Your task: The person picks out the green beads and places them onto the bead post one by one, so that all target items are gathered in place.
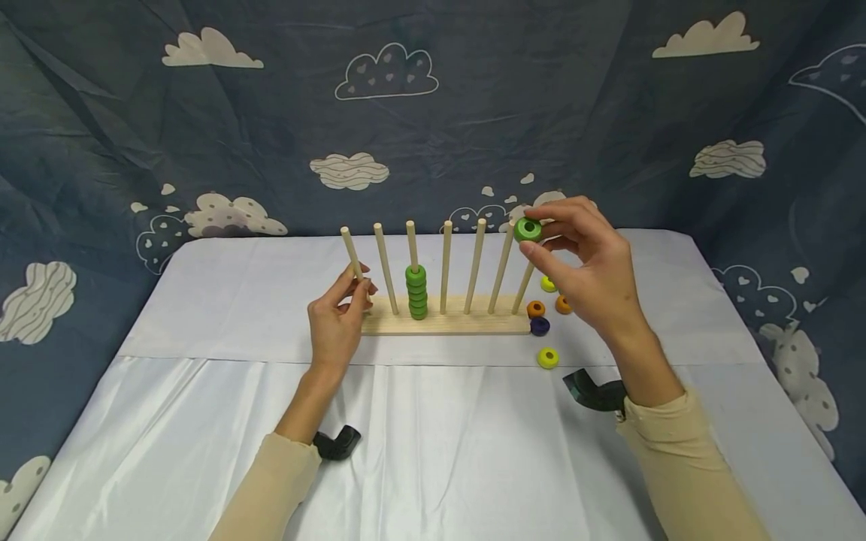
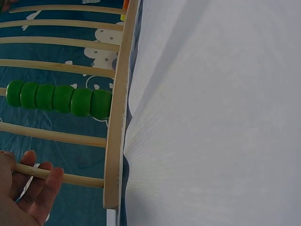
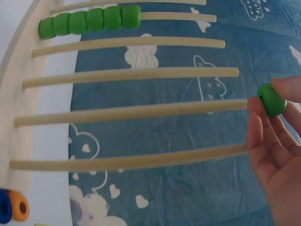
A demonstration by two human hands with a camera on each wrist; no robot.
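A long wooden base (image 1: pixel 446 324) with several upright pegs stands on the table. Six or so aside, a stack of several green beads (image 1: pixel 416 293) sits on the third peg from the left. My left hand (image 1: pixel 340 315) grips the leftmost peg (image 2: pixel 80 181) between thumb and fingers. Up near the tops of the rightmost pegs, my right hand (image 1: pixel 588 263) pinches one green bead (image 1: pixel 528 229) by its edges, its hole facing the head camera. In the right wrist view the bead (image 3: pixel 271 100) is off the pegs, close to one peg's tip (image 3: pixel 242 104).
Beside the base's right end lie a dark blue bead (image 1: pixel 539 326), orange beads (image 1: pixel 536 309) and yellow beads (image 1: pixel 548 358) on the white cloth (image 1: pixel 446 436). Behind the table hangs a dark curtain (image 1: pixel 541 98) with clouds. Black wrist mounts (image 1: pixel 595 391) stick out from both sleeves.
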